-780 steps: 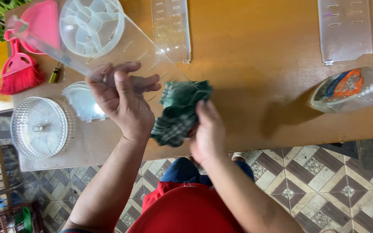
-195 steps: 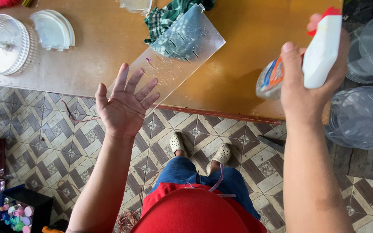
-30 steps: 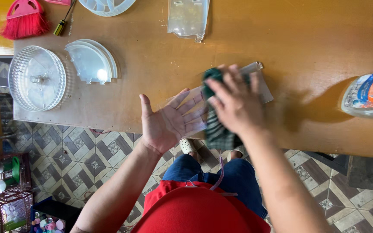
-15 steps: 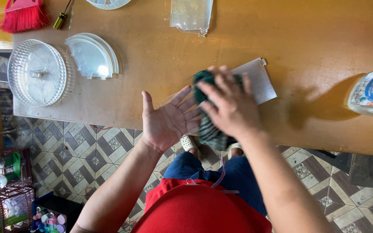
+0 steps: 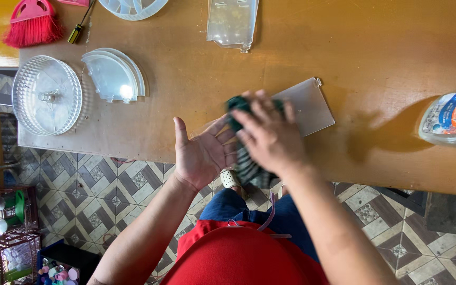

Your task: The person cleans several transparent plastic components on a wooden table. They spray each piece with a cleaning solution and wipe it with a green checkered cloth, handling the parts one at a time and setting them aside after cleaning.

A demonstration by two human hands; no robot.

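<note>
Panel (image 5: 307,108) overhangs the surface's near edge, resting on my flat, open left hand (image 5: 202,154); right hand's (image 5: 270,136) fingers press a cloth (image 5: 246,163) on it. I reckon hard rubbing could slide it off.

Your left hand (image 5: 202,153) lies palm up under the near end of a clear plastic panel (image 5: 308,105) that juts past the edge of the wooden tabletop (image 5: 386,58). Your right hand (image 5: 268,137) presses a green checked cloth (image 5: 246,166) onto the panel. A spray bottle (image 5: 449,117) lies on its side at far right. At left sit a round clear dish (image 5: 47,95) and a stack of half-round clear pieces (image 5: 114,75); a pink brush (image 5: 31,24) lies beyond them.
</note>
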